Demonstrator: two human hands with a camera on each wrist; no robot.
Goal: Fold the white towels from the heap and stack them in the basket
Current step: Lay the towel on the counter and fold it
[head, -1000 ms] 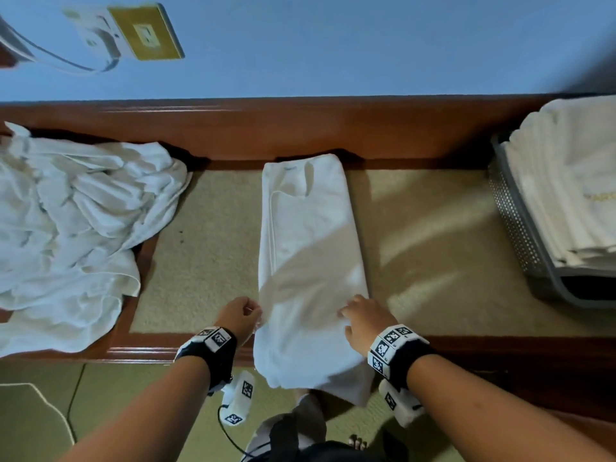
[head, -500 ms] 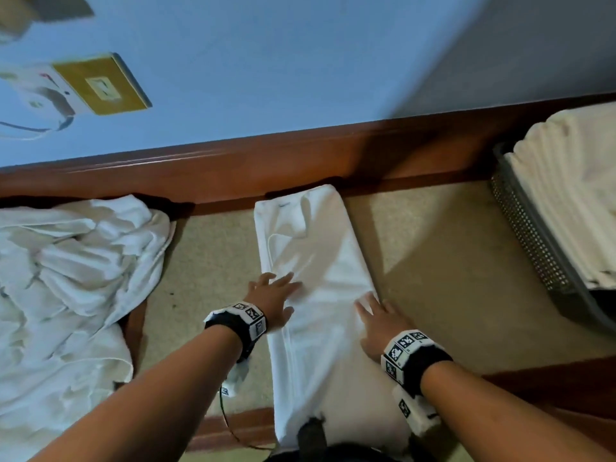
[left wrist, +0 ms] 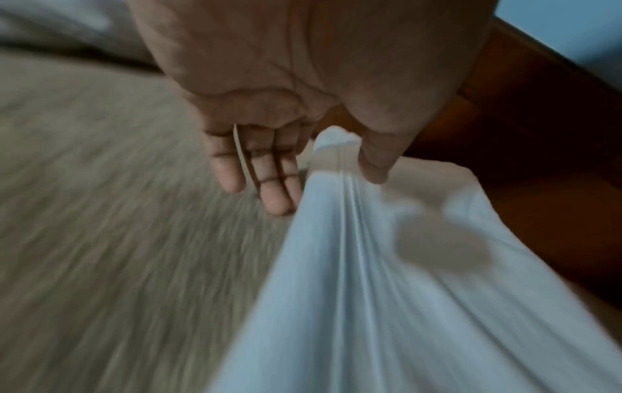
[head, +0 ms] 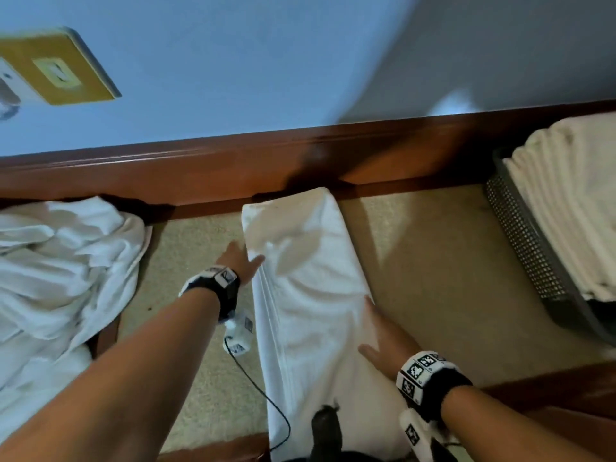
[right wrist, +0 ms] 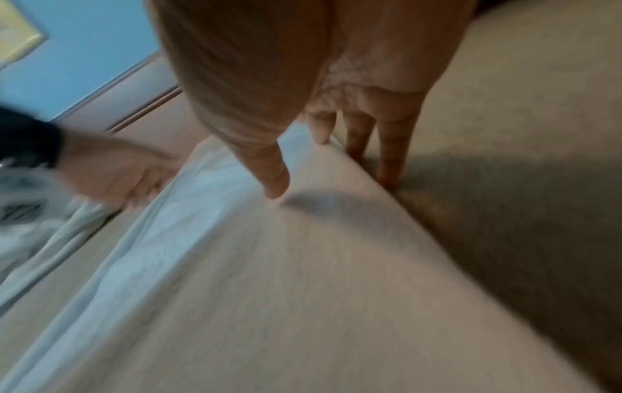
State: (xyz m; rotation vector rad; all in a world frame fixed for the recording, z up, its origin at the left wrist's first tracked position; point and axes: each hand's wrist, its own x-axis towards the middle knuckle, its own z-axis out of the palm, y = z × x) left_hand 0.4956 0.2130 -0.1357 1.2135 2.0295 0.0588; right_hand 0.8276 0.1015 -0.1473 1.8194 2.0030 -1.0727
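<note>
From the head view, the towel [head: 310, 295] lies as a long folded strip on the tabletop [head: 433, 261], between the heap [head: 63, 271] at your left and the basket [head: 520, 241], already stacked, at your right. Your left hand [head: 238, 261] and right hand [head: 383, 341] flank its long edges with fingers straight. I judge you are squaring it before the next fold; keep both palms low and run them evenly along the edges.

At the left wrist, your left hand [left wrist: 303, 111] has straight fingers beside the layered edge [left wrist: 340, 212], thumb on top; press there so the layers line up.

At the right wrist, your right hand [right wrist: 336, 93] is spread: thumb on the cloth, fingers down the side. Avoid dragging the top layer.
</note>
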